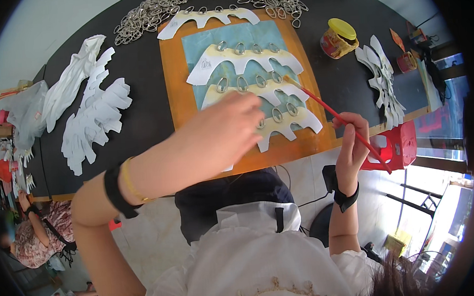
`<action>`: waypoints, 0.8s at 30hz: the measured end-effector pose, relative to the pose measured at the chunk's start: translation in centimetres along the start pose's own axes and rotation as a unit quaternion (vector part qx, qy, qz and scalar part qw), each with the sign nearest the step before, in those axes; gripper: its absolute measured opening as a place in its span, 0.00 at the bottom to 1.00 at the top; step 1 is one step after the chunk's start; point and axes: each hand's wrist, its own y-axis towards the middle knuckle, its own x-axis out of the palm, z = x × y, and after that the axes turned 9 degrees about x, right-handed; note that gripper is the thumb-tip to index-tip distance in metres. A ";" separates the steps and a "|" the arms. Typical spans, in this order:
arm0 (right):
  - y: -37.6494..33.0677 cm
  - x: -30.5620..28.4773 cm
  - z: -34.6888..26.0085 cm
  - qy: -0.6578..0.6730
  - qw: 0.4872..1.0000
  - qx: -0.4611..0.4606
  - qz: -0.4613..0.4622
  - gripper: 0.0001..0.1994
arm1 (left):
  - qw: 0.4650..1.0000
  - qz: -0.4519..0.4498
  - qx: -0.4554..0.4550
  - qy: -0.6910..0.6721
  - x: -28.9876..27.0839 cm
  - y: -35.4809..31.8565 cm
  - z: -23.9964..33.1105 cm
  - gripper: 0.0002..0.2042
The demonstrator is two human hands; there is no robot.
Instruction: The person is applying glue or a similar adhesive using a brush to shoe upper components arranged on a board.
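My right hand (353, 144) grips a thin red-handled brush (326, 105); its tip meets the right part of a white scalloped strip (268, 94). My left hand (222, 124) is over the left part of the nearest white strip (287, 127), fingers bent together near a metal ring (277, 114). Whatever is between those fingertips, if anything, is hidden. Oval metal rings stand along the upper edges of the strips, where a yellowish coating shows. Farther off lie another ringed strip (246, 59) and a fourth (209, 20) at the board's far end.
A blue-green sheet (193, 46) covers part of an orange board (177, 81) on the black table (148, 99). Loose metal rings (149, 16) are heaped at the back. White pieces (99, 120) lie left, more (381, 81) right, beside an open yellow-lidded tub (338, 40). A red stool (400, 145) stands right.
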 end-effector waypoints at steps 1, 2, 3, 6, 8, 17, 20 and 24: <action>0.1 0.0 0.0 0.009 1.000 -0.001 -0.001 0.08 | 1.000 0.000 0.000 0.003 0.9 1.1 0.1 0.17; 0.1 -0.1 0.0 0.010 1.000 -0.003 -0.001 0.08 | 1.000 -0.008 0.017 0.000 2.2 2.1 0.1 0.18; 0.2 -0.1 -0.1 0.008 1.000 0.001 -0.006 0.08 | 0.999 -0.016 0.035 -0.003 3.2 2.9 -0.1 0.20; 0.3 -0.2 -0.1 0.020 1.000 0.009 -0.018 0.07 | 0.998 -0.062 0.005 0.005 4.1 4.9 -0.9 0.23; 0.4 -0.3 -0.1 0.032 0.999 0.013 -0.026 0.07 | 0.998 -0.063 0.016 0.028 4.8 5.5 -1.4 0.24; 0.6 -1.0 0.1 -0.020 0.999 -0.022 -0.041 0.07 | 0.994 -0.088 0.016 0.055 4.9 6.2 -1.7 0.28; 0.4 -1.6 -0.6 -0.096 0.992 -0.055 -0.064 0.08 | 0.995 -0.087 0.018 0.052 5.0 6.2 -1.6 0.29; 0.2 -1.8 -0.5 -0.072 0.993 -0.075 -0.060 0.08 | 0.995 -0.081 0.019 0.047 5.0 6.0 -1.8 0.30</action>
